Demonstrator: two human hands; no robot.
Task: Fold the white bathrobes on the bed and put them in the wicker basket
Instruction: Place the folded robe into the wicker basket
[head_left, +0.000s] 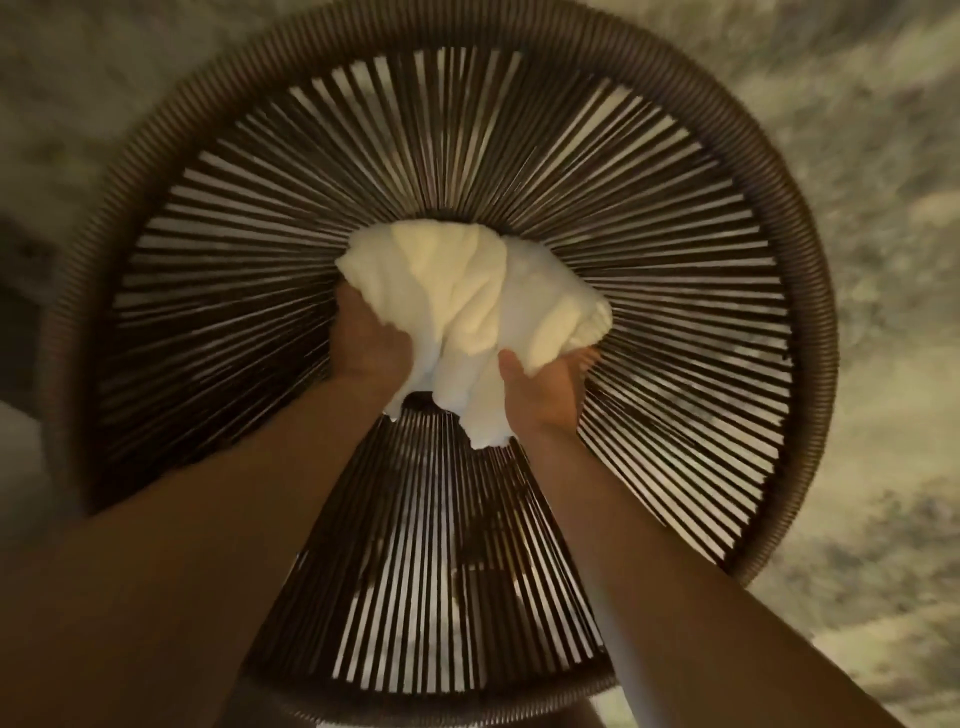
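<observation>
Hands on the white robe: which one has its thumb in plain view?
The right hand; its thumb lies against the bathrobe, while the left hand shows only its back.

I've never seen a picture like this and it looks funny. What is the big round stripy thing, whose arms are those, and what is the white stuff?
This is one picture from a camera worn on a person's head, looking straight down. So the two arms coming in from the bottom are that person's own. The big round stripy thing is a wicker basket, seen from above; between its thin dark strands you can see the patchy floor. The white stuff is a bunched-up bathrobe. The left hand and the right hand both hold it, low inside the basket. The picture is blurry, so I cannot tell whether it touches the bottom.
</observation>
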